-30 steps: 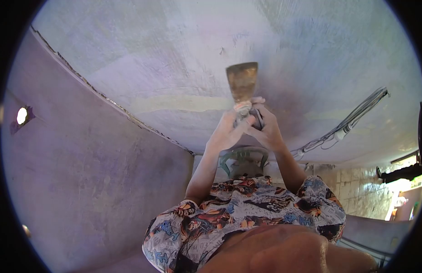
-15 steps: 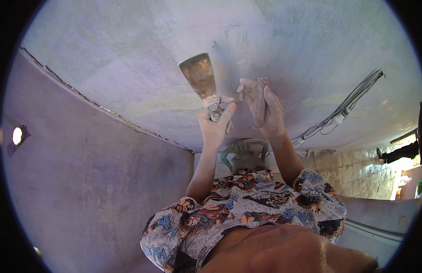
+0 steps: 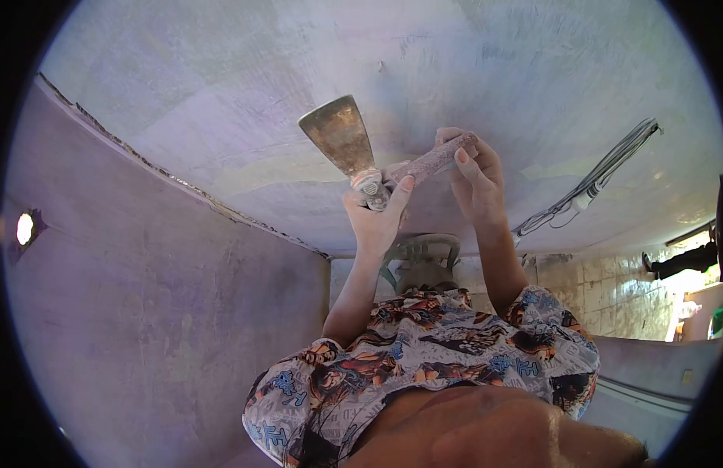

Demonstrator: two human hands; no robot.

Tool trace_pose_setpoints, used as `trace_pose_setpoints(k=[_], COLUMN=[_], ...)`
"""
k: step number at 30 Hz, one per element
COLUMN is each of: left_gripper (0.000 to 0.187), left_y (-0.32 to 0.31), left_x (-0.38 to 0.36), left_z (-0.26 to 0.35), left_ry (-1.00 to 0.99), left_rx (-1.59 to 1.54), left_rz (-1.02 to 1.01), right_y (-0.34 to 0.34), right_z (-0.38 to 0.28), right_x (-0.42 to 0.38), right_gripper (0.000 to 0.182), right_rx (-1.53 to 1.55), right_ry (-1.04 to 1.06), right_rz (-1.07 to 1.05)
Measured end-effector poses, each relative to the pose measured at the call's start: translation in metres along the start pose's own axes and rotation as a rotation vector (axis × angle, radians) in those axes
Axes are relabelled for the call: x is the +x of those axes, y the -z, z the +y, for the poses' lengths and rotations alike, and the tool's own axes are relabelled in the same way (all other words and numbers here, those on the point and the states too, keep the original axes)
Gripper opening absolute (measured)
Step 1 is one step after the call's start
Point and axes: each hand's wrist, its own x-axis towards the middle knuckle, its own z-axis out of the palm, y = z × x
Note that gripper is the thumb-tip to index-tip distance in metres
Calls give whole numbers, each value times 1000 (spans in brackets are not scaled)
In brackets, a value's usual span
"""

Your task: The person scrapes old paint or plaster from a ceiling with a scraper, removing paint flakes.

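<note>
My left hand [image 3: 375, 217] is closed around the handle of a putty knife [image 3: 340, 139], its wide, stained metal blade pointing up and to the left. A rough, reddish-grey bar, like a sanding block [image 3: 433, 161], lies slantwise between my hands. Its upper right end is gripped by the fingers and thumb of my right hand [image 3: 480, 183]. At the lower left end, my left thumb presses against it beside the knife handle. White dust coats both hands. Behind them is the patchy, pale plastered wall [image 3: 283, 70].
A bundle of grey cables [image 3: 603, 168] sticks out of the wall at right. Below my hands stands a green plastic chair [image 3: 424, 249]. At left is a purplish wall [image 3: 143, 265] with a lit lamp [image 3: 24, 228]. A person's dark-clothed leg [image 3: 685, 263] shows far right.
My right hand has tilted the sanding block from upright to slanting and brought its lower end against my left hand. The left thumb now touches it. The putty knife has shifted slightly left.
</note>
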Motion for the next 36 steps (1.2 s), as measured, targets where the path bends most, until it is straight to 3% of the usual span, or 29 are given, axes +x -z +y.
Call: trace_pose_setpoints(k=[2, 5, 13, 18, 20, 21, 23, 31, 34, 36], left_gripper=[17, 21, 16, 23, 28, 28, 26, 21, 19, 18], left_y=[3, 3, 5, 5, 17, 17, 12, 15, 20, 29], left_x=[0, 2, 1, 3, 6, 6, 4, 6, 10, 16], left_z=[3, 7, 1, 4, -12, -8, 2, 11, 9, 7], left_ry=[83, 36, 27, 48, -149, -148, 6, 39, 42, 64], left_rx=[-173, -207, -178, -145, 99, 100, 6, 7, 32, 55], left_rz=[36, -12, -24, -12, -106, -103, 2, 25, 7, -15], right_y=[-1, 0, -1, -11, -11, -12, -10, -14, -11, -8], right_z=[-6, -6, -3, -5, -3, -1, 3, 8, 6, -2], right_x=[-3, -5, -6, -5, -6, -5, -5, -3, 0, 7], right_gripper=[39, 37, 34, 30, 30, 29, 29, 29, 29, 33], right_rx=[-35, -94, -116, -125, -134, -144, -152, -132, -174, 70], right_ry=[-38, -57, 20, 27, 32, 38, 34, 8, -13, -132], right_rz=[25, 61, 98, 140, 144, 151, 148, 140, 85, -174])
